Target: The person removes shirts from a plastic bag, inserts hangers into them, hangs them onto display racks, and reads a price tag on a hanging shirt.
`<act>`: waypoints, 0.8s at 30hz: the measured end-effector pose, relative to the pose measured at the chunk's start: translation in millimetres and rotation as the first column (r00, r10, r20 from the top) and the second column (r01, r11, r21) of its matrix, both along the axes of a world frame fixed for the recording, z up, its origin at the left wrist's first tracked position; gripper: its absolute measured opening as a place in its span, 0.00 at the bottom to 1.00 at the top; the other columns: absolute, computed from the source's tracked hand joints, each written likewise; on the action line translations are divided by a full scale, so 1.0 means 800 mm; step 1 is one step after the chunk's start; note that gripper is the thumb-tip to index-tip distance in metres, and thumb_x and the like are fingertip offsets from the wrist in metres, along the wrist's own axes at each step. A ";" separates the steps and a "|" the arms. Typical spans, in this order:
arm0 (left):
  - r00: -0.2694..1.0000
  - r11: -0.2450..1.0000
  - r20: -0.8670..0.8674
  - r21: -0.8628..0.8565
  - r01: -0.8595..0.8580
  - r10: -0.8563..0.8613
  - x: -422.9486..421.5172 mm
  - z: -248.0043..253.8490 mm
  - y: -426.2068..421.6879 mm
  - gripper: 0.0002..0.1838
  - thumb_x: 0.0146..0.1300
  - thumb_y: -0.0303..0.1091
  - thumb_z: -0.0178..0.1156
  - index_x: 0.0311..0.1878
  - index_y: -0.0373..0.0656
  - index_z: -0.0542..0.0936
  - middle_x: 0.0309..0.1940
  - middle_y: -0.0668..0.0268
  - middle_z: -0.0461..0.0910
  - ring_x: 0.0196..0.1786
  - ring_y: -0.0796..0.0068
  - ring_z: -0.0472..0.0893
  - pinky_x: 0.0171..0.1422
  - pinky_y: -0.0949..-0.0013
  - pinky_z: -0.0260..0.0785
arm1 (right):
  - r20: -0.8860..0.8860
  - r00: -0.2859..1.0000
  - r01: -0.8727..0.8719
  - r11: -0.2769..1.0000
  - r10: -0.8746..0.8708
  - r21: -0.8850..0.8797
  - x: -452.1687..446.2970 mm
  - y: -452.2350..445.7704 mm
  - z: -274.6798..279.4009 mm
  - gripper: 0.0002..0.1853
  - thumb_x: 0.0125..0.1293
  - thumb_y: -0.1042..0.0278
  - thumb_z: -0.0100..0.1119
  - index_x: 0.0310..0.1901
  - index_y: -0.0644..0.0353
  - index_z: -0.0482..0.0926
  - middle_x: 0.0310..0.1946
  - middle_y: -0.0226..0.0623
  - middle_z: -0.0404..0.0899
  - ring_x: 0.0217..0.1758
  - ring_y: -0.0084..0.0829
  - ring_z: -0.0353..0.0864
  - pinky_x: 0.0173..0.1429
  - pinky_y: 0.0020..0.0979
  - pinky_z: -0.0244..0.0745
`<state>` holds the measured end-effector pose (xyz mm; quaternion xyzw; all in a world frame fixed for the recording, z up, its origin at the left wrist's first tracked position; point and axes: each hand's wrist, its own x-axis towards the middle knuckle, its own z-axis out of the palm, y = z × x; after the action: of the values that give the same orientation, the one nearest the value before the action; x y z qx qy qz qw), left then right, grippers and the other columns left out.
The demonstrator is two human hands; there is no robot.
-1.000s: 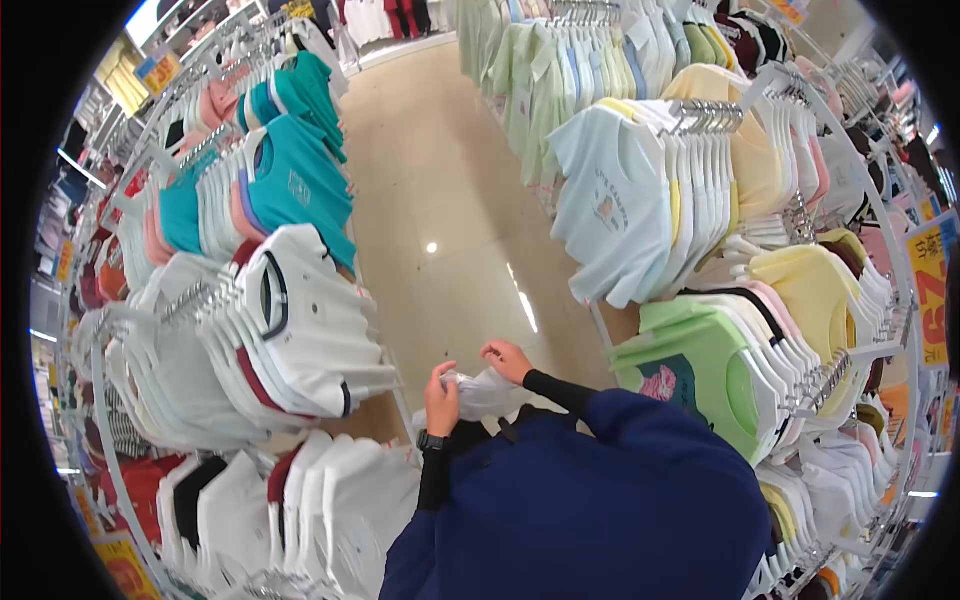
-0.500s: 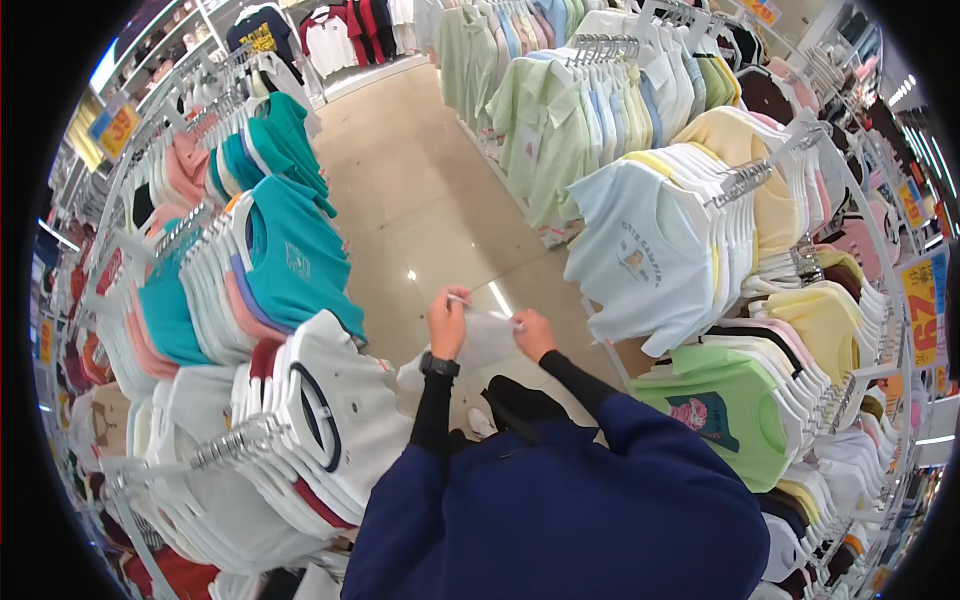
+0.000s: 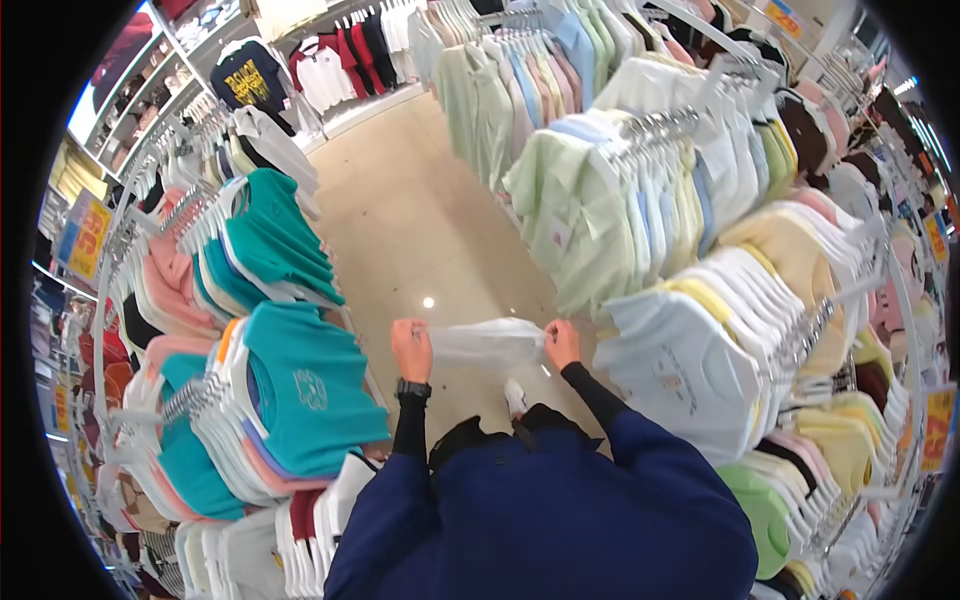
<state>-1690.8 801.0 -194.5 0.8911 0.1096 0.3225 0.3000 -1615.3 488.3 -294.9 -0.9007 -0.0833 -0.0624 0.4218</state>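
A thin, see-through white plastic bag [image 3: 485, 343] is stretched sideways between my two hands, above the aisle floor. My left hand [image 3: 411, 347], with a dark watch on its wrist, is closed on the bag's left end. Pinched in my right hand [image 3: 562, 343] is the opposite end. The bag looks flat and slightly blurred, and I cannot make out anything inside it. Nearest to my left hand is a teal T-shirt [image 3: 310, 385] on a rack. To the right of my right hand hangs a pale blue T-shirt [image 3: 670, 370].
Clothes racks line both sides of the tiled aisle [image 3: 400, 220]. Pale green shirts [image 3: 575, 220] hang at the right, teal and pink tops on the left. Orange price signs [image 3: 85, 235] stand at the rack ends. A white shoe [image 3: 515, 397] shows below the bag.
My hands have moved apart, pulling the bag wider and straighter. I have moved forward along the aisle, so the racks have shifted closer and lower in view.
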 end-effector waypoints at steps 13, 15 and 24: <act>0.947 0.459 -0.186 -0.839 -0.293 0.264 0.096 -0.186 0.214 0.07 0.65 0.25 0.55 0.44 0.39 0.71 0.33 0.64 0.76 0.32 0.76 0.79 0.33 0.71 0.76 | -0.248 0.950 -0.214 0.974 0.190 -0.074 0.203 0.191 -0.061 0.14 0.47 0.71 0.66 0.35 0.59 0.72 0.23 0.43 0.77 0.29 0.47 0.79 0.35 0.43 0.74; 0.930 0.382 -0.195 -0.870 -0.310 0.310 0.140 -0.197 0.249 0.08 0.65 0.24 0.55 0.46 0.39 0.71 0.33 0.64 0.77 0.31 0.75 0.79 0.34 0.70 0.76 | -0.244 0.946 -0.240 0.966 0.212 -0.092 0.244 0.232 -0.070 0.14 0.48 0.70 0.66 0.35 0.58 0.71 0.24 0.46 0.76 0.31 0.51 0.79 0.37 0.46 0.73; 0.965 0.272 -0.225 -0.928 -0.255 0.137 0.383 -0.153 0.456 0.10 0.66 0.24 0.55 0.49 0.37 0.70 0.36 0.62 0.79 0.33 0.73 0.81 0.37 0.72 0.75 | -0.107 0.972 -0.207 0.977 0.210 0.045 0.457 0.450 -0.044 0.05 0.50 0.79 0.57 0.28 0.59 0.72 0.27 0.45 0.75 0.34 0.47 0.77 0.38 0.41 0.73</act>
<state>-1384.7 1165.6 -317.0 0.5349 0.4024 0.1842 0.7198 -1249.5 848.5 -330.3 -0.8819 -0.1527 0.0312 0.4450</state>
